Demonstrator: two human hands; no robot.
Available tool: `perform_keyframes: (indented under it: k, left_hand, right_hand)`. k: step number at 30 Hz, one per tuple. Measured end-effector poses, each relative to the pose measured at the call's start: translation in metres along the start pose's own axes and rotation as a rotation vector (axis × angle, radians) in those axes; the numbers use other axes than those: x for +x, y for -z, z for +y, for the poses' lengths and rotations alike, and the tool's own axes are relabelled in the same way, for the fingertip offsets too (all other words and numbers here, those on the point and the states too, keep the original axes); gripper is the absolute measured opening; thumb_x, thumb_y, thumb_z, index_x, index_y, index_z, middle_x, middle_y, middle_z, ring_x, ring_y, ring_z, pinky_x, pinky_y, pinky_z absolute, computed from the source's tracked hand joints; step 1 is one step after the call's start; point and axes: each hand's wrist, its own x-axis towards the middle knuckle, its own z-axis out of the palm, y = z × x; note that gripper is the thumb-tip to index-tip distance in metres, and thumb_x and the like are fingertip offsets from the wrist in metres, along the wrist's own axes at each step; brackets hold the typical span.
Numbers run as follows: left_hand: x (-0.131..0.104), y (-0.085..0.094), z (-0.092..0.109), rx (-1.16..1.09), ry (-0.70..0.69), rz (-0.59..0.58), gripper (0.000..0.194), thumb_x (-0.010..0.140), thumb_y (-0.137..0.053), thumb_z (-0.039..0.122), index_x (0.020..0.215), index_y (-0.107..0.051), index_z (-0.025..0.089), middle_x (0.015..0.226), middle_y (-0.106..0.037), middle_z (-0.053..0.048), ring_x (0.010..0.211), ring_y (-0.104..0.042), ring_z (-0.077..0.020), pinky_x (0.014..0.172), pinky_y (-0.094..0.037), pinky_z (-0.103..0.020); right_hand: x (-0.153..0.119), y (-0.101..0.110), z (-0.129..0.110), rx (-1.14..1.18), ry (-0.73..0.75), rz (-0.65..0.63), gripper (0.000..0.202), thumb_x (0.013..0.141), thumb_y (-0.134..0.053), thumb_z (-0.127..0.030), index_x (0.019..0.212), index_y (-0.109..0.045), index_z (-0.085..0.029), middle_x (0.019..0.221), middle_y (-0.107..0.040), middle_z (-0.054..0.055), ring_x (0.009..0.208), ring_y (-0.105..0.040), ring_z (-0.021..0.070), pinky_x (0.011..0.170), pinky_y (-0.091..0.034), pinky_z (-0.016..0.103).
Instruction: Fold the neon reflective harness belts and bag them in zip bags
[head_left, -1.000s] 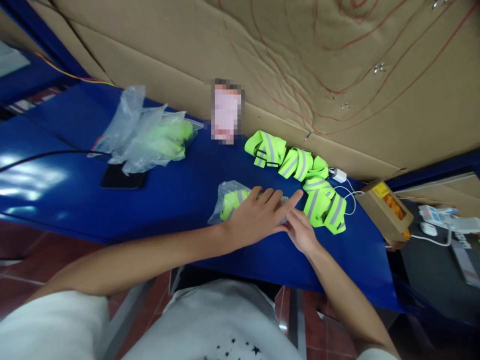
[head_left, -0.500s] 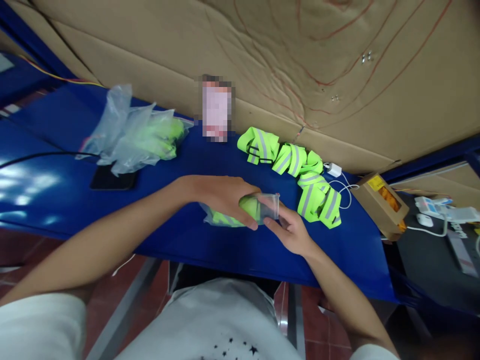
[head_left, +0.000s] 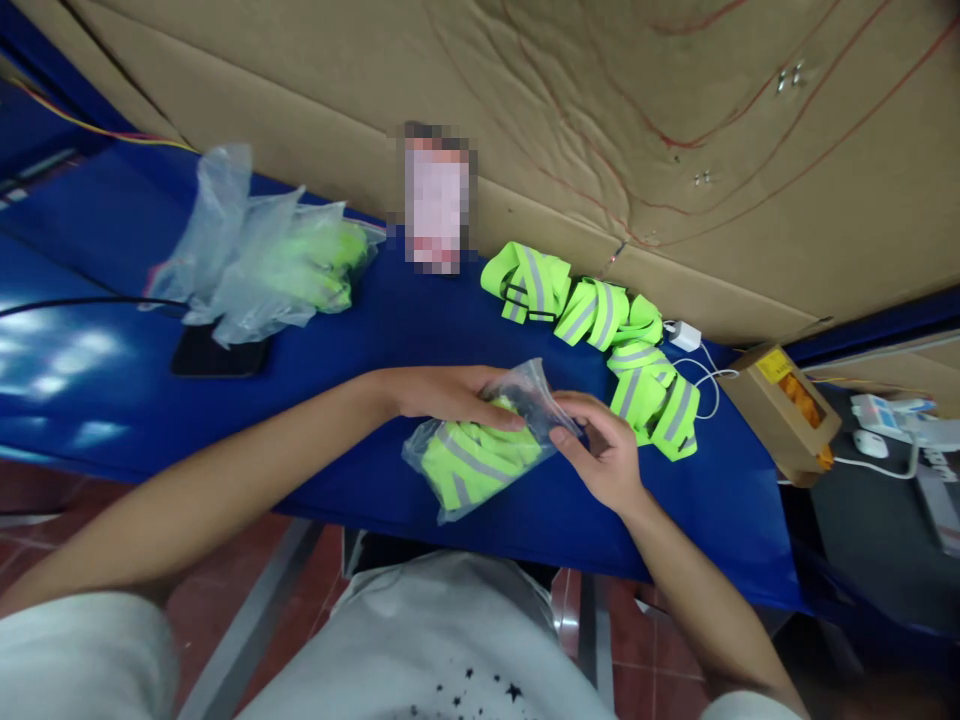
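Clear bag point(head_left: 491, 440), 1, containing a grey-striped lime band point(head_left: 459, 462), sits between the left hand point(head_left: 457, 395), gripping its far side with thumb across the front, and the right hand point(head_left: 602, 455), pinching its mouth end; its long axis slants, that end pointing rightward and away. Beyond and left of the left hand, piled bags point(head_left: 244, 270) with lime material point(head_left: 324, 265) inside; right of the right hand, 1 windowed carton point(head_left: 776, 425), orange contents point(head_left: 799, 398) showing.

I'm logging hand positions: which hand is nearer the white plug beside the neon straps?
Right. The right hand holds the clear bag, to the near left of the white plug, neon straps between; the left hand is farther left, on the same bag.
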Motion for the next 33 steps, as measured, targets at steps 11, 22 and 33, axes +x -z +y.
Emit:
perform_keyframes:
  k: [11, 22, 33]
  left_hand:
    - [0.002, 0.005, -0.013, -0.177, -0.001, 0.266, 0.052, 0.081, -0.079, 0.048, 0.124, -0.071, 0.018, 0.119, -0.075, -0.01, 0.111, -0.07, -0.0266, 0.101, -0.054, -0.041]
    - [0.001, 0.007, -0.013, -0.348, 0.055, 0.328, 0.053, 0.085, -0.072, 0.06, 0.113, -0.077, 0.016, 0.108, -0.078, -0.014, 0.094, -0.076, -0.0266, 0.079, -0.062, -0.035]
    - [0.003, 0.001, -0.012, -0.334, 0.043, 0.374, 0.059, 0.091, -0.057, 0.069, 0.104, -0.079, 0.016, 0.093, -0.08, -0.012, 0.082, -0.075, -0.0235, 0.072, -0.06, -0.03]
  right_hand:
    - [0.009, -0.003, 0.019, -0.008, -0.112, -0.009, 0.02, 0.095, -0.067, -0.04, 0.083, -0.07, -0.023, 0.097, -0.068, 0.006, 0.088, -0.066, 0.019, 0.074, -0.053, 0.032]
    - [0.012, 0.006, 0.018, -0.013, -0.239, 0.061, 0.032, 0.094, -0.064, -0.052, 0.082, -0.061, -0.022, 0.067, -0.062, -0.001, 0.061, -0.055, 0.0134, 0.058, -0.043, 0.027]
    - [0.015, 0.001, 0.023, 0.211, -0.264, 0.177, 0.041, 0.08, -0.082, -0.046, 0.084, -0.047, -0.025, 0.076, -0.059, -0.005, 0.064, -0.055, 0.0108, 0.062, -0.048, 0.026]
